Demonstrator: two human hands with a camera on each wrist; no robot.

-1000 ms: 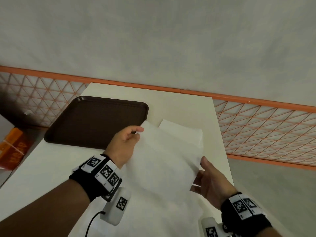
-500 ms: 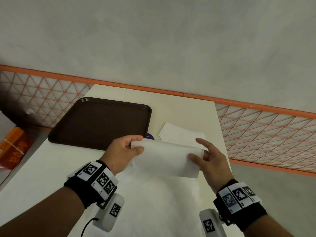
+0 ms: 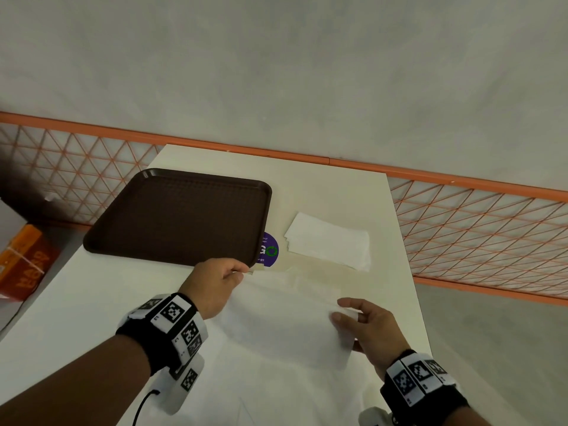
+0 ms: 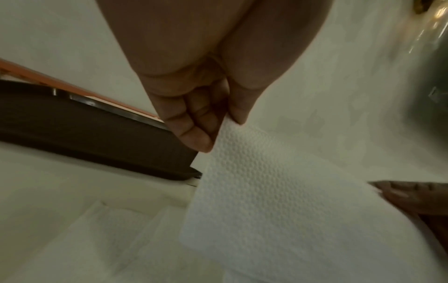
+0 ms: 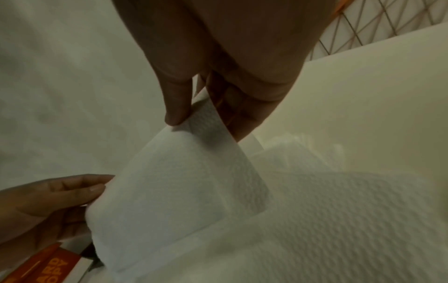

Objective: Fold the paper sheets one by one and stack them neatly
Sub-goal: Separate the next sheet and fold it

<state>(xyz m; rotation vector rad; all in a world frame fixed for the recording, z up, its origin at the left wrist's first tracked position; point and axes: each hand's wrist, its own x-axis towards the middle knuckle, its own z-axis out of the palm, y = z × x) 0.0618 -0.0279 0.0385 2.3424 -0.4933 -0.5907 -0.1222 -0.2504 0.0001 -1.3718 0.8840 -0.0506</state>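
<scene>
A white embossed paper sheet (image 3: 285, 318), folded over, hangs between my two hands just above the table. My left hand (image 3: 241, 272) pinches its far left corner beside the tray's near corner; the left wrist view shows thumb and forefinger of that left hand (image 4: 226, 119) closed on the sheet (image 4: 278, 201). My right hand (image 3: 341, 312) pinches the sheet's right edge, where the paper (image 5: 181, 181) curls under the thumb (image 5: 177, 109). A stack of folded sheets (image 3: 329, 244) lies at the far right. Flat unfolded sheets (image 3: 276, 382) lie under the held one.
A dark brown tray (image 3: 178, 216) sits on the white table (image 3: 76, 302) at the far left, partly covering a purple round sticker (image 3: 270, 250). An orange box (image 3: 24, 265) stands off the table's left side. An orange mesh railing (image 3: 479, 229) runs behind.
A second ago the sheet was held up open. It was folded in half, and both hands have since lowered it towards the table, still pinching its ends.
</scene>
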